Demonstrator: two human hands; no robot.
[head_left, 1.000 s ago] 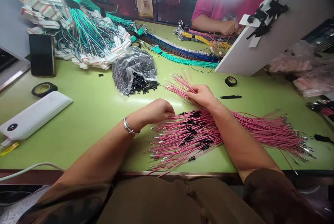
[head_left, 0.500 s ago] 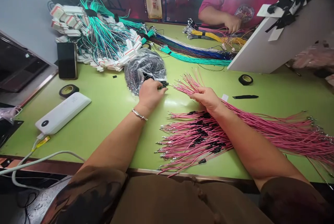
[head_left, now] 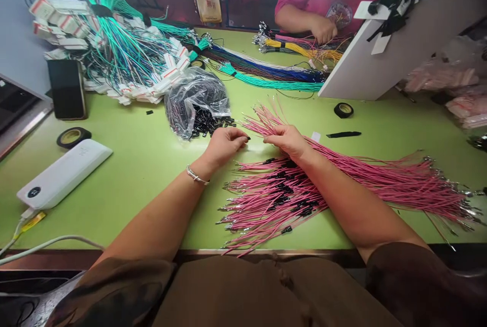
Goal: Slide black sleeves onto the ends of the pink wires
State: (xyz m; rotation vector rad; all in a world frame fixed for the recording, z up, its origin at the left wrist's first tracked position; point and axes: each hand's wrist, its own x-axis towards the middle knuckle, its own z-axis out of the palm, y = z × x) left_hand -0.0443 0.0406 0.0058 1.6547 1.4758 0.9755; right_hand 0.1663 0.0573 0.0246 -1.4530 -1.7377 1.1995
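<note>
Between thumb and fingers of my left hand (head_left: pixel 227 145) is pinched a small black sleeve (head_left: pixel 248 138). Just behind that hand lies a clear plastic bag (head_left: pixel 198 96), with a heap of similar black sleeves (head_left: pixel 208 121) at its open mouth. My right hand (head_left: pixel 287 140) is closed around a bundle of pink wires (head_left: pixel 262 123), whose metal-tipped ends fan out toward my left hand. Below my right forearm spread more pink wires (head_left: pixel 258 205), several bearing black sleeves (head_left: pixel 283 187). The two hands are a short way apart.
A phone (head_left: pixel 67 89), tape roll (head_left: pixel 73 137) and white power bank (head_left: pixel 64 172) lie left. Teal wires with white connectors (head_left: pixel 125 47) are piled behind. Another tape roll (head_left: pixel 343 109) and a black blade-shaped strip (head_left: pixel 343 134) lie right. A co-worker's hand (head_left: pixel 323 28) is beyond the panel (head_left: pixel 365 68).
My left hand has drawn back from the heap of black sleeves toward the pink wire ends, now with a sleeve in its fingertips. My right hand keeps its hold. The view has shifted right.
</note>
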